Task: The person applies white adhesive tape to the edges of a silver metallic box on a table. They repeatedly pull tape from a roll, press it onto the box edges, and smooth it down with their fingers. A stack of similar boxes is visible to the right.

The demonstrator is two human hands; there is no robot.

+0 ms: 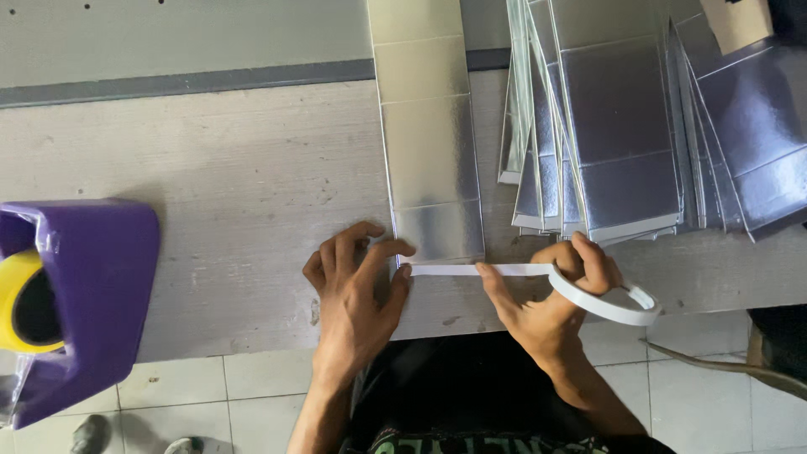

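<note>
Right now the white tape strip (pixel 479 269) runs level across the near end of the silver card (pixel 430 134), its long axis at right angles to the card's own. The card is a long, narrow sheet of shiny foil-faced board, creased into panels, and it points straight away from the person across the wooden table (pixel 235 193). The strip is thin, flat and matt white, pulled taut just past the card's near edge.

The left hand (pixel 357 290) lies just left of the card's near corner, fingers bent and spread on the table, with the thumb pressing the free end of the strip down at that corner. The right hand (pixel 551 298) sits just right of the card's near end, fingers closed on the tape roll (pixel 609 303), a slim white ring, with the forefinger laid along the strip.

Right of the card, a fanned stack of silver sheets (pixel 622 126) lies close beside it, overlapping one another. Far to the left of the card stands a purple tape dispenser (pixel 84 294) holding a yellow roll (pixel 13 294) at the table's near edge.
</note>
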